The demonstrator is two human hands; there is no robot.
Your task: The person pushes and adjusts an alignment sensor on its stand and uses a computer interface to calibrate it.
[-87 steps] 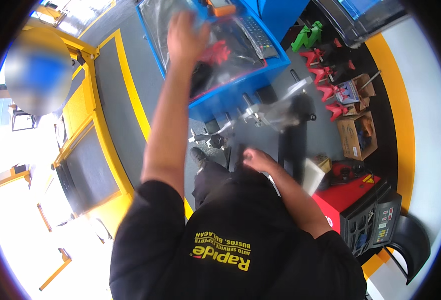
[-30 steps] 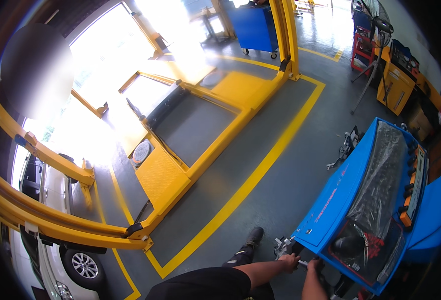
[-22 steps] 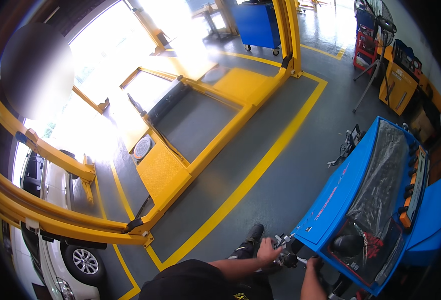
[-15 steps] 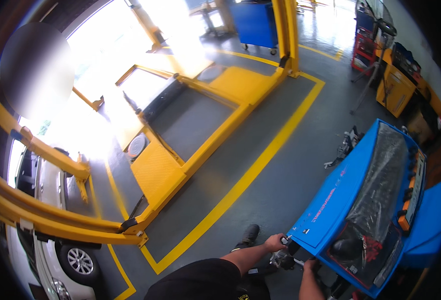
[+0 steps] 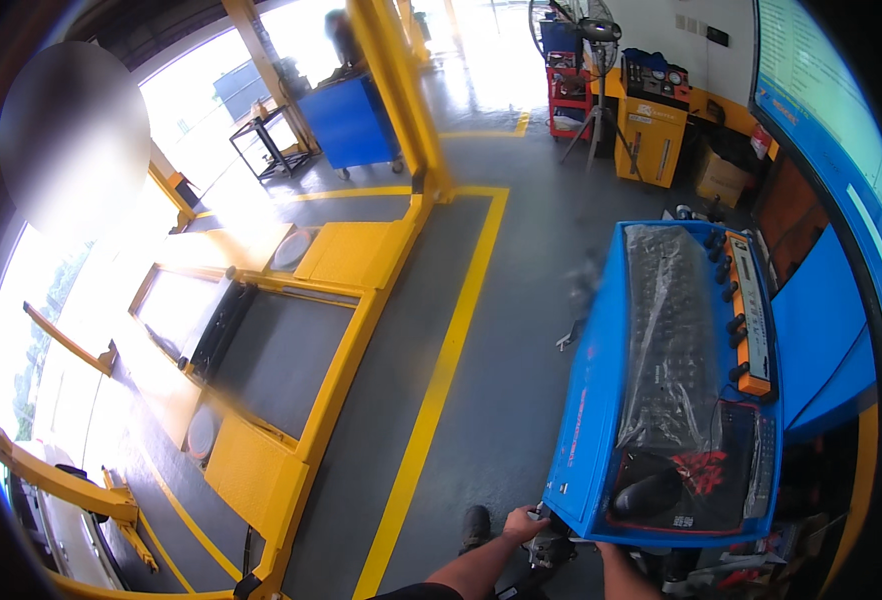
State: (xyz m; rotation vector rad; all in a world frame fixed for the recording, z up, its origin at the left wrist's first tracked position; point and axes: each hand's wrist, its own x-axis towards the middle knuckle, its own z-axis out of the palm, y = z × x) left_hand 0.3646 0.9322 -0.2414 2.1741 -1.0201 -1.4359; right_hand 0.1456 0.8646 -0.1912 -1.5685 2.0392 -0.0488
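Note:
My left hand (image 5: 522,522) sits at the bottom of the view, its fingers closed around a grey metal part (image 5: 549,547) just below the near left corner of a blue console tray (image 5: 588,420). My right forearm (image 5: 616,572) rises beside it, and that hand is hidden under the tray's front edge. On the tray lie a keyboard under clear plastic (image 5: 671,335), a dark mouse (image 5: 647,492) on a black and red pad (image 5: 706,470), and an orange strip with black knobs (image 5: 746,310).
A yellow vehicle lift with ramps (image 5: 291,330) and a post (image 5: 396,90) fills the left. A yellow floor line (image 5: 441,380) runs between lift and console. Blue cabinet (image 5: 351,125), red and yellow tool carts (image 5: 651,125), a fan on a stand (image 5: 596,60) and a large screen (image 5: 831,130) stand behind.
The view has swung right, bringing the blue console nearer the middle. Both hands stay at its near left corner. Earlier, my left hand was raised onto the tray.

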